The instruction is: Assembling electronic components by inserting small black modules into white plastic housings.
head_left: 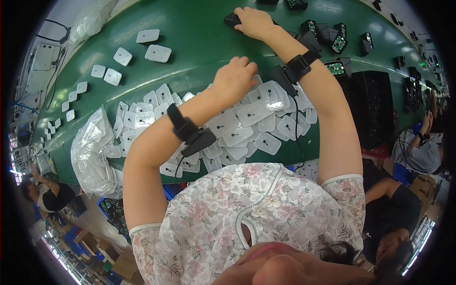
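Note:
At the far side of the green table (199,28), my right hand (255,23) is closed over a black plastic housing (232,19), whose left end sticks out past my fingers. My left hand (233,80) is nearer to me, its fingers curled over the far edge of a heap of flat, white, rounded rectangular plates (225,122). Whatever it may hold is hidden under the fingers. Many plates in the heap show a small dark mark at the middle. Each wrist wears a black strap with a black box and a cable.
White plates (158,53) lie in a line curving away to the left. A clear plastic bag (92,147) of plates stands at the near left edge. Black housings with green circuit boards (339,43) lie at right, beside a black bin (373,104). Co-workers sit on both sides.

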